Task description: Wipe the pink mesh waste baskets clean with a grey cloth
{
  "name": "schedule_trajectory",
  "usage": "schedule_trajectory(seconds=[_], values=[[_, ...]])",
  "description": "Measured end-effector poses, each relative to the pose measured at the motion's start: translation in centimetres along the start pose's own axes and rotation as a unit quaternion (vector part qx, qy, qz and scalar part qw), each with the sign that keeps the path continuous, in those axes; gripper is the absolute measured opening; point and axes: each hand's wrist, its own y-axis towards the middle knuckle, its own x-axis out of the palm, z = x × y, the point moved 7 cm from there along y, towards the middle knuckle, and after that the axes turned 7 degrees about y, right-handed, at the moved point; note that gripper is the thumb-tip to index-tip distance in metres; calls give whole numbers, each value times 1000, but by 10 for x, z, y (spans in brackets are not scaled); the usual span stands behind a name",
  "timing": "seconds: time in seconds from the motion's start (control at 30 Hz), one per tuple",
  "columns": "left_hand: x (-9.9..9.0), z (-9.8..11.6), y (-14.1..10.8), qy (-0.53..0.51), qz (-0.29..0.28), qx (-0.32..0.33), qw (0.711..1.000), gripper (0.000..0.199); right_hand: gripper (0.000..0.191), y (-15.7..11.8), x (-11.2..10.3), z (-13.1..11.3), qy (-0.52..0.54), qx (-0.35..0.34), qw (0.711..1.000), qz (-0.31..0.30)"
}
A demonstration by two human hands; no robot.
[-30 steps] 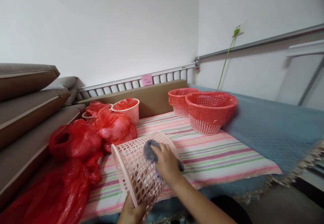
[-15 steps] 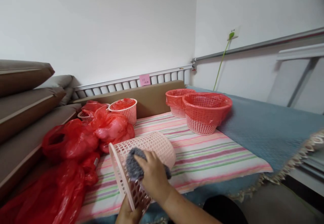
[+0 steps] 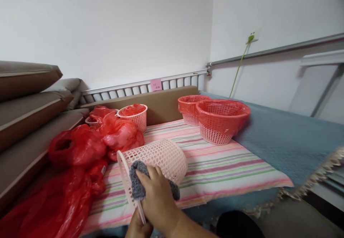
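A pale pink perforated basket (image 3: 172,157) lies on its side on the striped cloth (image 3: 228,170), its rim facing left. My right hand (image 3: 157,195) presses a grey fuzzy cloth (image 3: 137,180) against the basket near the rim. Part of the grey cloth sticks out to the right of that hand. Below it, at the bottom edge of the view, my left hand (image 3: 138,227) grips the lower part of the rim, with its fingers partly hidden.
Red plastic bags (image 3: 77,148) lie at the left beside stacked cushions (image 3: 32,112). A small bag-lined basket (image 3: 138,118) stands behind. Two more baskets with red bags (image 3: 215,134) (image 3: 189,116) stand at the right. A blue cover (image 3: 279,130) extends right.
My right hand and the grey cloth have moved slightly down and left, closer to the rim and my left hand. The view has shifted slightly.
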Motion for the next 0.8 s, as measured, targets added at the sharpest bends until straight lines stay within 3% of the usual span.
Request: schedule_trajectory(seconds=[0.03,0.1,0.23,0.3,0.4,0.5,0.57,0.67,0.73,0.8], values=[[-2,0,-1,2,3,1,1000,55,57,1,-1,4,-5,-3,1000,-3],[-1,-2,-2,-2,7,-1,1000,59,55,8,-10,35,-46,24,999,5],[6,-7,-1,-26,9,-3,1000,76,52,23,-45,124,-161,181,969,57],[6,-3,4,-43,23,-12,999,87,51,24,-53,144,-187,205,959,63],[-1,20,15,-83,54,-15,995,100,51,19,-49,141,-193,167,965,58],[-3,42,22,-139,58,-30,988,100,53,11,-48,142,-181,174,966,61],[1,43,21,-157,49,-46,985,103,54,10,-51,148,-161,204,964,57],[10,27,14,-150,34,-31,988,101,53,11,-51,146,-112,252,960,58],[13,13,11,-140,20,0,990,90,55,11,-42,120,-72,239,967,56],[12,3,10,-114,8,20,993,76,60,8,-26,76,-30,169,984,38]])
